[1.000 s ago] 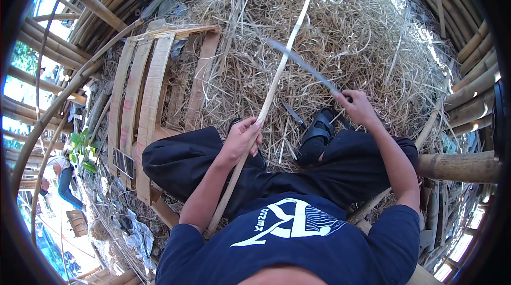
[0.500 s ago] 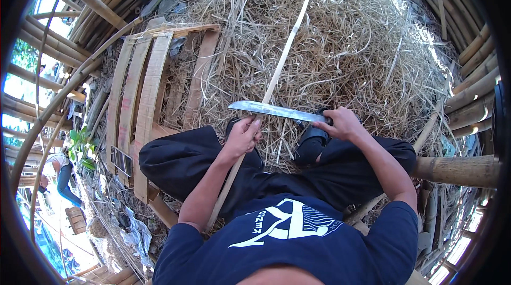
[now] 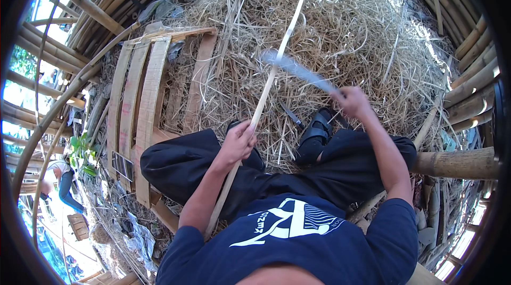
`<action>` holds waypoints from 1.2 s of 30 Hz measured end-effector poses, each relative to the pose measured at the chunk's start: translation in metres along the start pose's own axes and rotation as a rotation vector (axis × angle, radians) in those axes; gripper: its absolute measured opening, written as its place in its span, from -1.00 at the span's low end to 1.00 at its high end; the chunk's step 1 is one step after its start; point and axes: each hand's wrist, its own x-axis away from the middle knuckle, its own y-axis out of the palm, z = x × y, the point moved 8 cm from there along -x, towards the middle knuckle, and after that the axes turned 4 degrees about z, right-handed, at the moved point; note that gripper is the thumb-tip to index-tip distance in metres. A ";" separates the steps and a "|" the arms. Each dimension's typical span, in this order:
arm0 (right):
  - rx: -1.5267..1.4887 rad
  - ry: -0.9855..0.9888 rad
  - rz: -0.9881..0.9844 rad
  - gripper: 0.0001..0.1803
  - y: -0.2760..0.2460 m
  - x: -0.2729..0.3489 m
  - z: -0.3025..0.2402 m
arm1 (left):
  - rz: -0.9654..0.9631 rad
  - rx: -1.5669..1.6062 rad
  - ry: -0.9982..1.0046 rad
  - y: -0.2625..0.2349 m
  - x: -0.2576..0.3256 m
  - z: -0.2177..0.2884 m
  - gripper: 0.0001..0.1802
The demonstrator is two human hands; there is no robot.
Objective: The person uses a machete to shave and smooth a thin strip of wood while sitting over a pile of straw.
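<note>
Blade [image 3: 306, 73] farther up the strip [image 3: 265, 93] than just before, white shirt lettering [image 3: 296, 220] below

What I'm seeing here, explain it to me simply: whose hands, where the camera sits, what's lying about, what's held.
There is no machine here: these are a seated person's own bare hands. The camera is worn on the head and looks down; its very wide lens bends straight edges near the rim.

The left hand holds a long, pale strip. The right hand holds a knife; its blurred blade crosses the strip in the view, but whether they touch is unclear.

On the ground lies loose straw, with a thin blade near the sandal. To the left are wooden slats with a dark, flat rectangle on them.
</note>
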 end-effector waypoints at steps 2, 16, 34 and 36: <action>0.060 0.217 0.178 -0.27 -0.040 -0.016 0.068 | -0.052 0.018 -0.027 -0.008 0.012 -0.004 -0.67; 0.004 -0.124 -0.161 -0.37 0.017 0.038 -0.060 | 0.281 -0.559 0.384 0.000 -0.005 0.019 -0.62; 0.257 -0.331 -0.056 -0.27 0.014 0.007 -0.042 | 0.297 -0.711 0.423 0.005 -0.002 0.019 -0.72; 0.220 -0.259 -0.060 -0.27 0.004 0.003 -0.038 | 0.271 -0.674 0.458 0.005 -0.002 0.020 -0.71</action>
